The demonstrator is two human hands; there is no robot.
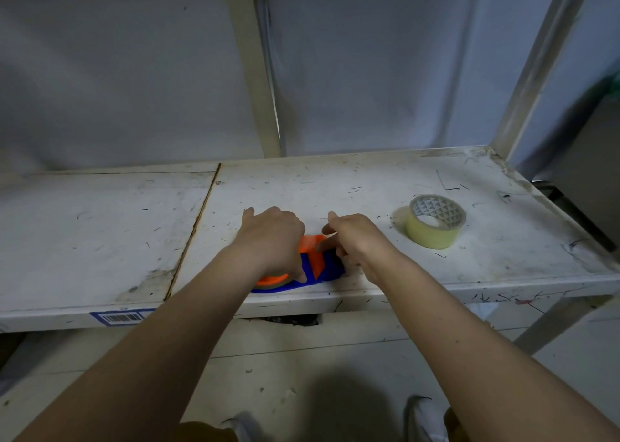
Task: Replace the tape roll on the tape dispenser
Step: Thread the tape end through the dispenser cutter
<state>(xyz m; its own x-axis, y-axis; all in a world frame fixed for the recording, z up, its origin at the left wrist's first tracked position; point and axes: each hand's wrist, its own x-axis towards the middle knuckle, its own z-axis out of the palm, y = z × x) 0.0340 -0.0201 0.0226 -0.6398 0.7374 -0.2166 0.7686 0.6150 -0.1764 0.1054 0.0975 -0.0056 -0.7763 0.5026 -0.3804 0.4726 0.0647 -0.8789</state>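
Here we see both hands, left (271, 237) and right (355, 240), gripping one tape dispenser (315, 267) on the bench (100, 240); one tape roll (435, 221) stands well right.

Both bare forearms reach forward. The left hand (271, 240) curls palm-down over the tape dispenser (315, 267); the right hand (355, 240) pinches at its right side

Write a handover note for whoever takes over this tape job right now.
Left hand: resting on top of the blue and orange tape dispenser at the shelf's front edge; grip hidden.
Right hand: fingers at the dispenser's orange part; grip unclear.
Yellowish tape roll: lying flat, apart, to the right.
Done: nothing visible; that roll is not yet mounted.
Left: fit it on the dispenser.
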